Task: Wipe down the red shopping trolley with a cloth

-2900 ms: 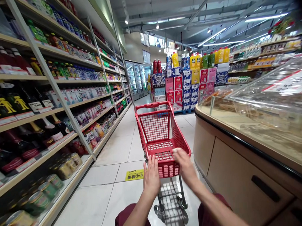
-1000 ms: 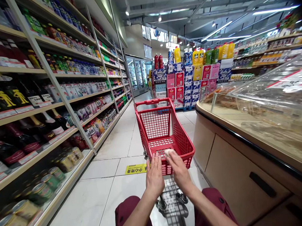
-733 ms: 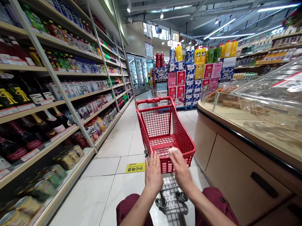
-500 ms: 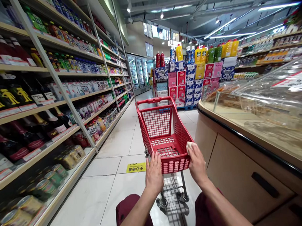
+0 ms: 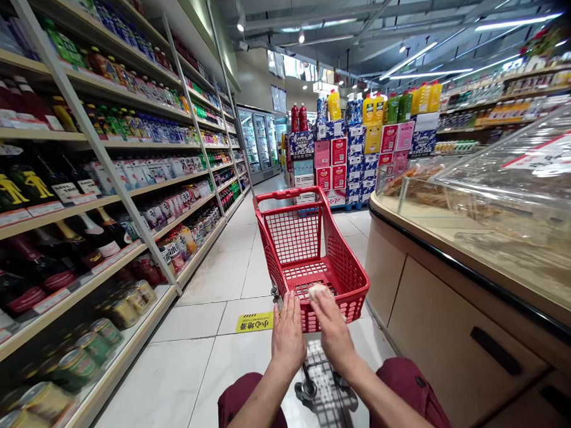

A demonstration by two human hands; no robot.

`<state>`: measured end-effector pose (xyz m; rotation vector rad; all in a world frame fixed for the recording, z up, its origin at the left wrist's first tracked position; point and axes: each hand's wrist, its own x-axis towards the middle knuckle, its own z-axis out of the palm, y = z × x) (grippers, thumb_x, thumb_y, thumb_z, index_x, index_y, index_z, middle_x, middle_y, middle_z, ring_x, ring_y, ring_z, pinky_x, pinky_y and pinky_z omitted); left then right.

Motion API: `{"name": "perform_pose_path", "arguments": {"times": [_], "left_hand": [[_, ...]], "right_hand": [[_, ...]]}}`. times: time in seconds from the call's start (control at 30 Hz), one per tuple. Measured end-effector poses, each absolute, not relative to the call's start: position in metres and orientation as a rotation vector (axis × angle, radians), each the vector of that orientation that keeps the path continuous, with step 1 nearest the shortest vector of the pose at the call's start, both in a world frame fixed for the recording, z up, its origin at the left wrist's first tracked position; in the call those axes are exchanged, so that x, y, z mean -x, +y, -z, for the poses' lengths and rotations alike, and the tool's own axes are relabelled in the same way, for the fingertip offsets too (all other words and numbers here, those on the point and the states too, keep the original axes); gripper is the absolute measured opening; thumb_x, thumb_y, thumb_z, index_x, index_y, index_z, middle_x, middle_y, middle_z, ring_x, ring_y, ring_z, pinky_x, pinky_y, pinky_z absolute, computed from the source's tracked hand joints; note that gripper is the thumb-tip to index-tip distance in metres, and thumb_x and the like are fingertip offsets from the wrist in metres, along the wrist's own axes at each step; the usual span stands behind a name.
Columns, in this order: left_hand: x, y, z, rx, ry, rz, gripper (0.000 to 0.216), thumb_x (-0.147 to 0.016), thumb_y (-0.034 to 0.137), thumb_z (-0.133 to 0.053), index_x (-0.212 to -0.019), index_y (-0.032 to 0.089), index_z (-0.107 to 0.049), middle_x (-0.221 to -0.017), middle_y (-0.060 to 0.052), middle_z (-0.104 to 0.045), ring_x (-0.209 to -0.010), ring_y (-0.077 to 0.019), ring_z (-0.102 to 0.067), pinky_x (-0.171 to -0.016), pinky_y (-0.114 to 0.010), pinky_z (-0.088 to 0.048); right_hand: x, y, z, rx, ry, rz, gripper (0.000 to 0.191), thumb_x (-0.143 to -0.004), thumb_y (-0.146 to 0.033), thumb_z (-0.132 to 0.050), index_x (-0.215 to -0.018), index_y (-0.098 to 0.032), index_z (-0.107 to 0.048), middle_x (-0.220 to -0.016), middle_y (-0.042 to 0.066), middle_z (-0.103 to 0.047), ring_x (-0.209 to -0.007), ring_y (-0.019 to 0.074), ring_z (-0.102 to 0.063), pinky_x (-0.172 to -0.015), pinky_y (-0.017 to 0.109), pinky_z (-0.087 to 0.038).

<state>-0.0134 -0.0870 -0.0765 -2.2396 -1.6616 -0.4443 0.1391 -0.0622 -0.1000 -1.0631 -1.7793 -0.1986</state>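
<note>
A small red plastic shopping cart (image 5: 315,238) stands empty in the aisle in front of me. My left hand (image 5: 287,330) lies against the cart's near rim, fingers stretched out and together. Just to its right, my right hand (image 5: 332,322) presses a small white cloth (image 5: 317,291) onto the same rim, with the cloth showing past the fingertips. My dark red trouser legs (image 5: 401,385) show at the bottom of the view.
Shelves of bottles and cans (image 5: 77,204) line the left side. A curved counter (image 5: 440,295) with clear food covers stands close on the right. Stacked boxes topped with drink bottles (image 5: 358,154) fill the aisle's far end. A yellow caution sticker (image 5: 253,322) lies on the tiled floor.
My right hand slid the cloth from the cart's near right corner back left to the middle of the near rim. The left hand stayed on the rim.
</note>
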Motion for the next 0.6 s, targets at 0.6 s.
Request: {"name": "perform_pose_path", "arguments": {"times": [0.6], "left_hand": [[0.012,-0.089,0.074,2.272,-1.605,0.444,0.074,-0.065,0.006,-0.041,-0.137,0.01,-0.022,-0.143,-0.01,-0.025,-0.134,-0.0213,-0.015,-0.107,-0.046,-0.019]], "right_hand": [[-0.174,-0.05,0.095,1.298,-1.594,0.183,0.05,-0.082,-0.009,-0.033,-0.13,-0.021,-0.04,-0.138,0.007,-0.036,-0.131,0.0215,-0.024,-0.105,0.049,-0.028]]}}
